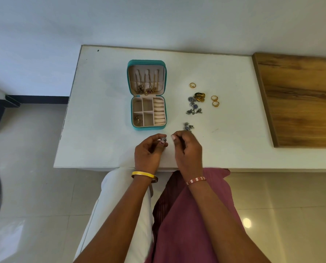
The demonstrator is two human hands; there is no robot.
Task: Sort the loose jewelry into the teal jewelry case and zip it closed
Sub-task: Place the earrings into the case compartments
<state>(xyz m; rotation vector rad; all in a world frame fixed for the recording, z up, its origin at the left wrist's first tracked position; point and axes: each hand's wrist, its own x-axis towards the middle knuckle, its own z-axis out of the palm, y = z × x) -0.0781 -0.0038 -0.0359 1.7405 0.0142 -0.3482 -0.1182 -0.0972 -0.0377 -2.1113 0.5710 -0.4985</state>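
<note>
Left hand [149, 149] pinches a small silver earring [163, 138]; right hand [186, 147] is curled, its contents indiscernible. We find the teal case [147, 94] open on the counter [101, 111], chains in the lid, one piece in a compartment. We judge the earring light and snag-prone; grip its body.

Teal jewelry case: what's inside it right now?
The teal jewelry case lies open. Gold chains hang in the lid; one small gold piece sits in the near-left compartment. Other compartments and ring rolls look empty.
</note>
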